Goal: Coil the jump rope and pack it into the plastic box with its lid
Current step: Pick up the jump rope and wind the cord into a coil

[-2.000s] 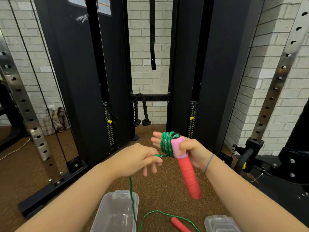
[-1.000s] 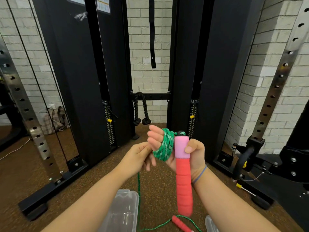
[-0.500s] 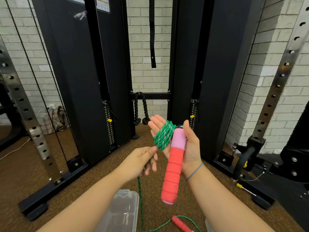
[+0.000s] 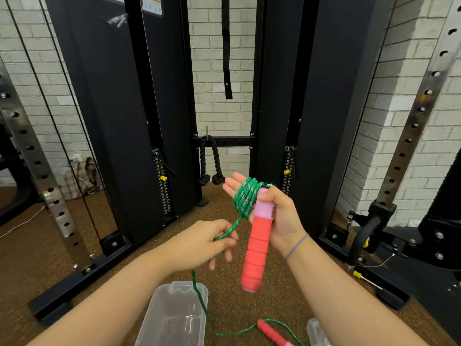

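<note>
My right hand [image 4: 279,211] is held up, thumb pressing a red and pink jump rope handle [image 4: 257,243] against the palm, handle hanging down. Several turns of green rope [image 4: 245,197] are wound round its straight fingers. My left hand [image 4: 207,242] pinches the rope strand just below the coil. From there the rope [image 4: 199,295] drops to the floor and runs to the second red handle [image 4: 270,333] lying at the bottom edge. A clear plastic box [image 4: 174,318] sits open on the floor below my left hand. The clear lid [image 4: 315,332] shows partly at the bottom right.
A black cable machine [image 4: 119,121] stands close ahead with a black triceps rope [image 4: 209,163] hanging on its crossbar. Steel rack uprights [image 4: 50,191] flank both sides. Black equipment [image 4: 429,236] lies on the right. The floor is brown speckled rubber [image 4: 229,290].
My left hand has brought another stretch of rope up to the coil and now pinches it nearer the right hand. The held handle swung slightly; the right thumb has closed over it.
</note>
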Action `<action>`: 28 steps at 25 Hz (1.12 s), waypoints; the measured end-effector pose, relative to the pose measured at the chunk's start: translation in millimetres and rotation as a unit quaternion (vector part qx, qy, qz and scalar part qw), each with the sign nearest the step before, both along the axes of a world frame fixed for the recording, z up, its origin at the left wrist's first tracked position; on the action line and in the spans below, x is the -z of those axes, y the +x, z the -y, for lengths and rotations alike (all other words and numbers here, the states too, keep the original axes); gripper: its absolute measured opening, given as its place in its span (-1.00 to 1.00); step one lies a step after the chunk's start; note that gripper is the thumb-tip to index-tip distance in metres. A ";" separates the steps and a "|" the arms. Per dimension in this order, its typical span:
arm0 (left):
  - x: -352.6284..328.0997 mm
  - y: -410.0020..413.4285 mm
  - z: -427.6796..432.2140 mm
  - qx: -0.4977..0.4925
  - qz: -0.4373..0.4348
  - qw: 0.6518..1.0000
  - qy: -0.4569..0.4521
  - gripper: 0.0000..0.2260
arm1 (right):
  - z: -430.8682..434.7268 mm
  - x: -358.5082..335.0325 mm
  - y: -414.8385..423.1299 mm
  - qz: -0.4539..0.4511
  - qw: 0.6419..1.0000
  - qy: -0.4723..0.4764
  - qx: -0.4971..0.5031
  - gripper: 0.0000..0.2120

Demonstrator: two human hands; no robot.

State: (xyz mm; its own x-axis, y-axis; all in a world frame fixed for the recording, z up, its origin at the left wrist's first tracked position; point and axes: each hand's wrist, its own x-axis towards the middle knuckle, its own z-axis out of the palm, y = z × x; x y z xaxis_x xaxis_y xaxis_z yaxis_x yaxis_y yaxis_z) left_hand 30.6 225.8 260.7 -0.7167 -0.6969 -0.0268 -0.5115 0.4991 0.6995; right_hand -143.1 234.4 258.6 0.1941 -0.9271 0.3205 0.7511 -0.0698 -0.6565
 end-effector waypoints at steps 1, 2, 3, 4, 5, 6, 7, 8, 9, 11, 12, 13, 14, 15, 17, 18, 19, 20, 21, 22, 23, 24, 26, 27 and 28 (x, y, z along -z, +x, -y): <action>-4.5 0.9 -0.1 0.009 0.016 1.000 -0.016 -0.88 | 0.0 0.0 -3.2 -0.044 0.999 0.002 0.009 -0.11; -9.0 1.3 0.5 0.013 0.027 0.999 -0.032 -0.86 | -0.8 0.3 -5.6 -0.099 0.995 0.004 0.017 -0.13; -13.7 1.7 1.6 0.013 0.038 0.998 -0.047 -0.84 | -2.2 1.5 -7.1 -0.169 0.985 0.002 0.029 -0.19; -18.3 1.9 3.1 0.012 0.049 0.997 -0.063 -0.83 | -3.6 2.4 -6.9 -0.239 0.970 0.001 0.036 -0.25; -22.6 2.4 4.9 0.011 0.062 0.995 -0.080 -0.82 | -5.9 2.6 -6.6 -0.305 0.951 -0.002 0.040 -0.28; -26.6 2.9 6.7 0.011 0.078 0.992 -0.100 -0.81 | -7.8 3.5 -5.4 -0.363 0.931 -0.004 0.035 -0.31; -29.7 3.9 8.1 0.010 0.096 0.988 -0.120 -0.81 | -9.8 3.5 -4.6 -0.423 0.906 -0.010 0.025 -0.38; -32.2 4.9 9.3 0.009 0.111 0.984 -0.139 -0.81 | -12.3 1.7 -4.1 -0.478 0.878 -0.012 0.017 -0.51; -34.4 6.2 9.9 0.006 0.122 0.981 -0.153 -0.81 | -14.7 -0.7 -3.8 -0.527 0.850 -0.006 0.008 -0.70; -37.8 8.1 9.8 0.000 0.127 0.978 -0.165 -0.81 | -18.1 -2.6 -6.0 -0.593 0.805 0.003 -0.016 -0.93; -38.4 9.4 10.7 -0.003 0.124 0.978 -0.168 -0.81 | -19.2 -3.1 -7.2 -0.616 0.788 0.009 -0.026 -0.94; -39.1 10.8 11.7 -0.007 0.117 0.978 -0.173 -0.82 | -20.6 -4.0 -7.5 -0.625 0.779 0.015 -0.044 -0.98; -39.6 12.1 13.3 -0.012 0.104 0.979 -0.176 -0.83 | -20.9 -3.9 -8.0 -0.628 0.776 0.015 -0.062 -0.91; -39.4 13.0 15.0 -0.016 0.086 0.981 -0.175 -0.84 | -23.0 -4.2 -8.2 -0.616 0.783 0.015 -0.087 -0.75; -38.6 12.9 17.5 -0.012 0.037 0.988 -0.147 -0.86 | -24.9 -3.2 -8.1 -0.572 0.808 0.004 -0.143 -0.49; -38.2 12.1 18.2 -0.011 0.015 0.991 -0.131 -0.86 | -25.1 -1.8 -8.6 -0.544 0.824 -0.009 -0.158 -0.43; -37.7 10.7 18.1 -0.012 0.000 0.993 -0.120 -0.86 | -26.5 -1.9 -7.3 -0.516 0.839 -0.021 -0.169 -0.39; -37.1 9.5 19.0 -0.012 -0.010 0.993 -0.116 -0.85 | -25.7 -0.2 -7.1 -0.484 0.859 -0.026 -0.167 -0.39; -37.2 8.2 19.5 -0.013 -0.021 0.993 -0.117 -0.84 | -26.0 -0.2 -7.3 -0.447 0.880 -0.020 -0.161 -0.40; -37.3 7.0 19.9 -0.014 -0.034 0.992 -0.122 -0.83 | -25.5 -0.7 -7.1 -0.408 0.901 0.003 -0.145 -0.42; -36.2 5.8 22.2 -0.015 -0.044 0.990 -0.132 -0.83 | -25.4 -0.7 -8.4 -0.371 0.920 0.041 -0.116 -0.44; -35.0 3.9 24.7 -0.017 -0.043 0.987 -0.152 -0.82 | -25.9 -0.5 -10.1 -0.338 0.935 0.074 -0.072 -0.50; -34.6 -3.7 27.8 -0.036 -0.040 0.983 -0.175 -0.81 | -28.5 -4.3 -10.6 -0.265 0.959 0.104 -0.012 -0.57; -32.3 -6.9 31.6 -0.039 -0.059 0.989 -0.134 -0.79 | -27.5 -6.4 -8.9 -0.242 0.964 0.109 -0.003 -0.46; -32.7 -7.9 30.3 -0.032 -0.084 0.993 -0.076 -0.77 | -27.1 -9.3 -5.0 -0.226 0.968 0.109 -0.003 -0.36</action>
